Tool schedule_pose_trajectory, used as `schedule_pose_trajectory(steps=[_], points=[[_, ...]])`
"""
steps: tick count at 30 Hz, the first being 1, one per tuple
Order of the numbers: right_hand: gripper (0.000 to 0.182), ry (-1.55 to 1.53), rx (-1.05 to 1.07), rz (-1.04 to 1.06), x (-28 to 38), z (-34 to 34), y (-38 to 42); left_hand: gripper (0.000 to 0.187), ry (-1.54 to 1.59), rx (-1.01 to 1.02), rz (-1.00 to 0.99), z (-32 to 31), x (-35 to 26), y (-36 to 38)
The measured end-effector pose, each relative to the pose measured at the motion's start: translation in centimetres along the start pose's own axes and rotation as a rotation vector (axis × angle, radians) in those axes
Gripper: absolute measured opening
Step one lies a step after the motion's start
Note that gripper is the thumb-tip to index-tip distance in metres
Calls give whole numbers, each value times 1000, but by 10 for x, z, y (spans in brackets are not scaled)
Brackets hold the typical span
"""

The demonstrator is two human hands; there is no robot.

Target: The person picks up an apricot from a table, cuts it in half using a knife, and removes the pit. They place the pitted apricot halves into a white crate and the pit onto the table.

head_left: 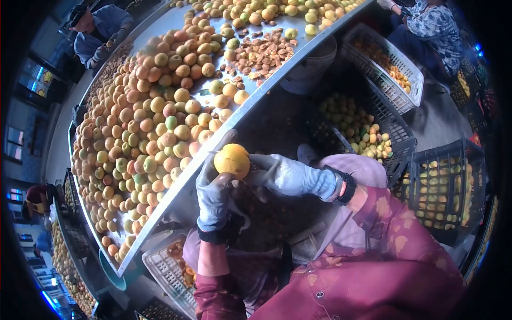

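Two gloved hands are meeting at one yellow fruit (232, 161) in the head view, just over the near edge of the metal surface (160, 213). The left hand (211, 188) is curling around the fruit's left and lower sides, cupping it with the thumb and fingers. The right hand (271, 173) is closing in a narrow grasp at the fruit's right side; whether it is also gripping a small tool is staying unclear. The fruit is probably weighing little and giving slightly under pressure, its smooth skin likely bruising or slipping if squeezed hard. Its rounded sides are offering the best hold, with light, spread fingers supporting it from below. It is sitting at the left hand's fingertips, directly left of the right hand's fingers, while a heap of fruit (154, 125) is lying beyond on the surface.
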State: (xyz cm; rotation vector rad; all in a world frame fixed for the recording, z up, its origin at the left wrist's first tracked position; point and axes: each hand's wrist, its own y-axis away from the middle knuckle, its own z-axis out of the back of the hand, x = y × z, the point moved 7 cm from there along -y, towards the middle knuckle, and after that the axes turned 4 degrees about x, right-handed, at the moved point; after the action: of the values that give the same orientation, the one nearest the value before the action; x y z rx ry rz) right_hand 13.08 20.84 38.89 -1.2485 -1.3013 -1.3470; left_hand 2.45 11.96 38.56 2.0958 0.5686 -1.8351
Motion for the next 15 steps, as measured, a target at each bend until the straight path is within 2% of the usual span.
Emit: schedule_pose_trajectory(steps=[1,3,4,6,7,9,10,13,15], points=[[53,2,1,0,1,0,1,63,1,-1,-2,0,0,-1],[55,269,-186,-6,6,9,7,62,-65,7,-11,-2,-1,-3],[55,270,-183,-4,7,9,7,62,-65,5,-13,-6,-3,-8],[56,719,-315,87,21,13,9,69,-109,-46,-224,-13,-19,-17],[56,720,-316,85,17,12,9,69,-109,-45,-224,-13,-18,-16],[59,805,-407,160,18,12,11,57,-367,-59,-62,-12,-9,-15],[59,804,-402,159,16,10,11,53,-327,-84,29,-12,-4,-12],[56,861,-437,128,23,9,13,49,-485,-95,8,-15,-11,-9],[54,696,-314,79,17,8,10,49,-454,-103,-26,-14,-12,-5]])
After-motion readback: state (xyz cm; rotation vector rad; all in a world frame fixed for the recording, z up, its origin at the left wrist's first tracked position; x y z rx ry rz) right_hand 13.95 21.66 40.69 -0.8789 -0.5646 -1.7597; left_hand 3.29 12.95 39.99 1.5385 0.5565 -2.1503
